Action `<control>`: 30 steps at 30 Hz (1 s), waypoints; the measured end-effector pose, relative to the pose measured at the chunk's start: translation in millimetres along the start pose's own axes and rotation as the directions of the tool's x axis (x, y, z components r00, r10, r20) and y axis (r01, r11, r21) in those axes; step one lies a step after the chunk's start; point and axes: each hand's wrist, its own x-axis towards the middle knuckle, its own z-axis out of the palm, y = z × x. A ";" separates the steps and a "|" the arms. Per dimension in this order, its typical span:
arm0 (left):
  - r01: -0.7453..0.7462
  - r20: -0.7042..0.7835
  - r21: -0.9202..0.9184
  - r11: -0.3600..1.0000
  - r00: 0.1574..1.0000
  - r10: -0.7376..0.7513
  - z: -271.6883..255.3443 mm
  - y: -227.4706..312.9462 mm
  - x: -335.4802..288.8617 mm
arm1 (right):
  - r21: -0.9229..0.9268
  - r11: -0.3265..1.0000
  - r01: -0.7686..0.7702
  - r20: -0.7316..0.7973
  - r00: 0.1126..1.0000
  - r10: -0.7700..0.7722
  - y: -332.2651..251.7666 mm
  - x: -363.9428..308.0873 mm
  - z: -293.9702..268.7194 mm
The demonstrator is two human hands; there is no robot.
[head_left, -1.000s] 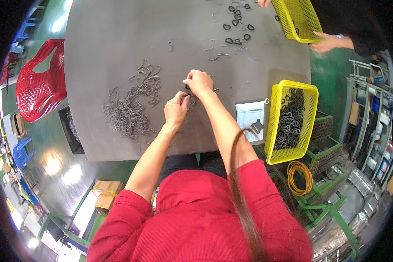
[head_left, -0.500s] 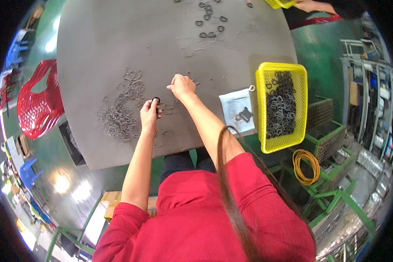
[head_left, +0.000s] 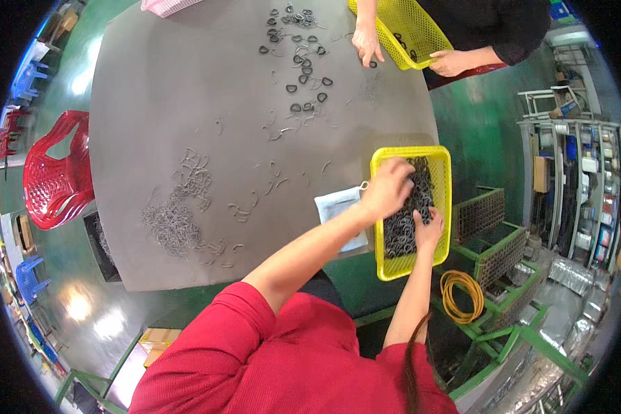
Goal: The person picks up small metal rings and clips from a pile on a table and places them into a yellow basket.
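Note:
A yellow mesh basket point(head_left: 378, 207) full of dark metal rings point(head_left: 403, 231) hangs over the right edge of the grey table point(head_left: 186, 103). Both my hands are in it. My left hand point(head_left: 389, 186) reaches across the basket's left rim, its fingers curled down into the rings. My right hand point(head_left: 427, 228) lies lower on the pile, fingertips buried among the rings; I cannot tell what it grips. A small white packet point(head_left: 338, 207) lies on the table just left of the basket.
A heap of grey wire clips point(head_left: 172, 221) lies at the table's left, and loose dark rings point(head_left: 296, 48) lie at the far side. Another person's hands point(head_left: 367, 47) work there by a second yellow basket point(head_left: 410, 27). A red chair point(head_left: 55, 172) stands left; an orange coil point(head_left: 462, 297) and green racks stand right.
Both my hands have left the wire clips at the table's middle and moved right into the yellow basket. My view has swung so that the far person is in sight again.

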 end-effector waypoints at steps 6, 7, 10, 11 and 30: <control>0.136 -0.090 0.747 0.651 0.990 -0.104 -55.7 -145.5 31.2 | 0.087 0.995 -0.043 0.011 0.999 0.042 -13.8 8.0 10.2; 0.121 -0.080 0.768 0.629 0.992 -0.093 -71.5 -161.2 30.4 | 0.143 0.990 -0.003 0.047 0.999 -0.004 -25.8 9.8 13.4; 0.077 -0.020 0.778 0.623 0.995 -0.099 -106.9 -170.4 4.8 | 0.184 0.979 0.084 0.060 0.994 -0.097 -43.2 11.2 20.0; 0.093 -0.022 0.783 0.614 0.992 -0.123 -122.9 -174.8 -12.4 | 0.221 0.969 0.107 0.072 0.989 -0.126 -51.5 12.0 24.4; 0.275 -0.207 0.854 0.442 0.958 -0.198 -192.2 -182.6 -55.1 | 0.488 0.717 0.497 0.200 0.737 -0.646 -231.5 10.6 164.8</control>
